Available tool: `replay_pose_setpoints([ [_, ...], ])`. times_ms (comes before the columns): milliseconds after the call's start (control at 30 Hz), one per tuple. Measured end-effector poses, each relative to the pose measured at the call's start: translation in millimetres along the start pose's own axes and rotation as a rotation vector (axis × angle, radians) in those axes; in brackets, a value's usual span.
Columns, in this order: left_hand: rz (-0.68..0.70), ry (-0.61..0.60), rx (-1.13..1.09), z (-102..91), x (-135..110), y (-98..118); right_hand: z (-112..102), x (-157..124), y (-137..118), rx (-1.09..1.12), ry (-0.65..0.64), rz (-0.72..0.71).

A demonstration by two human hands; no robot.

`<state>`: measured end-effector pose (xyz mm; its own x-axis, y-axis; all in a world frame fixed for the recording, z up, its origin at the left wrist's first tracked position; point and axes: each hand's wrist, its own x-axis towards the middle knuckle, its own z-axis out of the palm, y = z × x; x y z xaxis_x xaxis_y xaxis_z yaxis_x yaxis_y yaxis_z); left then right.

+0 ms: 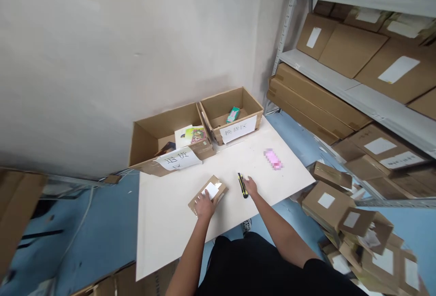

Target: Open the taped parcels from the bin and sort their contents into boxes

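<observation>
"Utility knife [243, 185], black and yellow: which way does it lie from your right hand [251, 186]?"

"Just to the left, flat on the white counter [160, 237]. Its long axis runs mostly away from me, the far end leaning a little leftward."

"Do your fingers have hold of it?"

"They're partly curled at its right side, but I can't tell whether they close on it or only touch."

"And the other hand?"

"My left hand [204, 206] lies over the near part of a small taped carton [220, 190], fingers reaching across its top onto a white label [211, 189]. Whether they grip or press, I can't tell."

"How do carton and knife stand to each other?"

"Apart, with counter between them. The carton is left of the knife, its long axis slanting from near left to far right; my right hand is the nearer one to the knife."

"What's beyond?"

"A pink item [273, 159], too blurred to name, and two open cardboard boxes [205, 151]."
</observation>
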<state>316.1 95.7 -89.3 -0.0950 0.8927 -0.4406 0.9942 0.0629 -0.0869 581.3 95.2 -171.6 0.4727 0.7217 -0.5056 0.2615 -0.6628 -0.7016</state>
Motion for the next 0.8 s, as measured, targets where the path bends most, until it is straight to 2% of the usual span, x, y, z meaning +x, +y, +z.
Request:
replay_pose_setpoints([
  [67, -0.010, 0.012, -0.029, -0.9, -1, -20, 12, -3, -5, -0.019, 0.049, -0.011],
  [133, 0.003, 0.050, -0.066, -0.5, 2, -35, 32, -14, -9, -0.016, 0.073, -0.099],
  [200, 0.012, 0.056, -0.142, 1.4, 7, -47, 60, -31, -14, 0.023, 0.026, -0.224],
  [267, 0.016, 0.025, -0.226, 5.0, 12, -55, 93, -51, -21, 0.072, -0.104, -0.276],
  [333, 0.023, -0.001, -0.276, 10.1, 16, -59, 123, -68, -29, 0.045, -0.201, -0.227],
  [433, 0.011, 0.044, -0.294, 19.8, 17, -58, 150, -80, -40, -0.072, -0.220, -0.147],
  [567, -0.025, 0.122, -0.317, 31.3, 13, -50, 154, -75, -50, -0.193, -0.226, -0.090],
  [667, -0.018, 0.124, -0.343, 34.4, 13, -53, 146, -63, -54, -0.201, -0.270, -0.128],
  [800, 0.065, -0.012, -0.520, 30.1, 21, -78, 133, -51, -57, -0.171, -0.361, -0.226],
])
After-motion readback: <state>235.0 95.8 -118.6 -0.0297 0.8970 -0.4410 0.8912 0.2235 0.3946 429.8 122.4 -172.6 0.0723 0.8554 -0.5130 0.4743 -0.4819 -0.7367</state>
